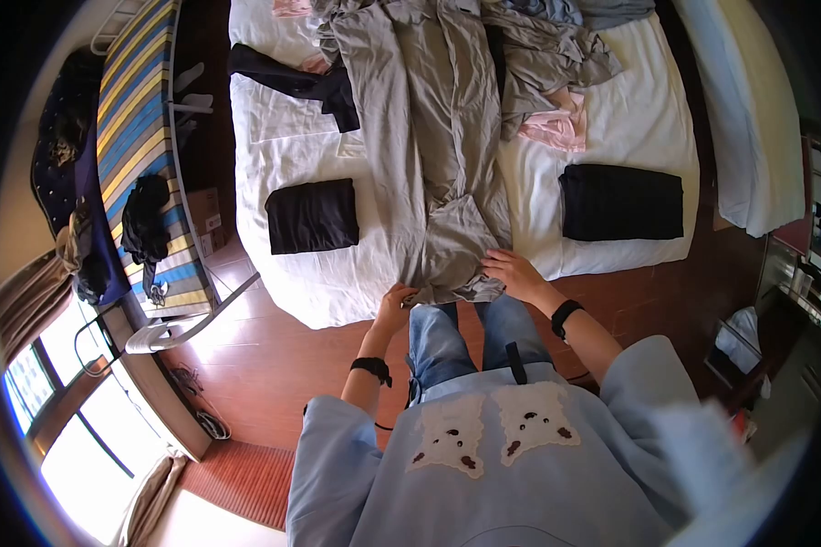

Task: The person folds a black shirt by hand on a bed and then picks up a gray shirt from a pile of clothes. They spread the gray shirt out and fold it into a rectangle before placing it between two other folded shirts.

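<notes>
A long grey garment (447, 128) lies stretched down the middle of the white bed (292, 146), its near end hanging at the bed's front edge. My left hand (398, 304) grips the lower left corner of that end. My right hand (513, 272) rests on the lower right part of the same end, fingers pressing the cloth. Both wrists wear black bands. A folded black piece (312, 215) lies to the left of the grey garment and another folded black piece (620, 202) lies to its right.
Crumpled grey, pink and black clothes (556, 55) are piled at the bed's far end. A striped ironing board (146, 137) stands left of the bed with dark clothing on it. Red-brown floor lies under me, a window at lower left, furniture at the right.
</notes>
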`<act>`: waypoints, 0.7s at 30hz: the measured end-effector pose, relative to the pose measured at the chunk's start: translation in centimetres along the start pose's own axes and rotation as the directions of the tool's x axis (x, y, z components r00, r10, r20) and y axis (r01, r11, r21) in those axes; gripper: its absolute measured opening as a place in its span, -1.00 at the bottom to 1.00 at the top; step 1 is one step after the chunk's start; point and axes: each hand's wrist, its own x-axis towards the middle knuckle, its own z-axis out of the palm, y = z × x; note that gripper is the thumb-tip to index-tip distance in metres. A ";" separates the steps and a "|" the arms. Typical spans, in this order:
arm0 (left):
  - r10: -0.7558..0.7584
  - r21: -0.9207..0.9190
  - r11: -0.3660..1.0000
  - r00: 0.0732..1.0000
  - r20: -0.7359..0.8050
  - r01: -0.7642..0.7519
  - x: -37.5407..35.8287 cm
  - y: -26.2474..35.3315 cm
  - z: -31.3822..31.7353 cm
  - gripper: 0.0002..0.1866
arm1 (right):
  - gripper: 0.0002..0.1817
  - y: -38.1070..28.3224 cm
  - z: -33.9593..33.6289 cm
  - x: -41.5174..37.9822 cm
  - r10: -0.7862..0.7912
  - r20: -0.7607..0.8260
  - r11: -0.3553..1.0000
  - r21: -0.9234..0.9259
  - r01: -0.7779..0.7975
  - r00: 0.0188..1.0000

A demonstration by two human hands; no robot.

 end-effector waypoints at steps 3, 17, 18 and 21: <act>0.106 -0.051 0.993 0.994 -0.039 -0.108 -0.9 1.0 -0.7 -0.63 | -0.63 -0.6 -0.5 -1.2 0.060 0.034 0.995 0.072 -0.063 0.998; 0.029 0.022 0.999 0.999 -0.030 -0.029 -4.6 3.7 -1.1 -0.68 | -0.74 -2.3 -0.2 -1.9 0.139 0.138 0.986 0.072 -0.150 0.981; 0.015 0.017 1.000 1.000 -0.006 -0.015 -4.8 3.8 -1.1 -0.67 | -0.75 -2.4 -0.2 -1.8 0.139 0.176 0.984 0.083 -0.156 0.975; -0.038 -0.005 0.999 0.998 0.040 0.038 -6.0 4.5 -1.3 -0.64 | -0.77 -3.5 -0.8 -2.3 0.148 0.223 0.983 0.078 -0.169 0.963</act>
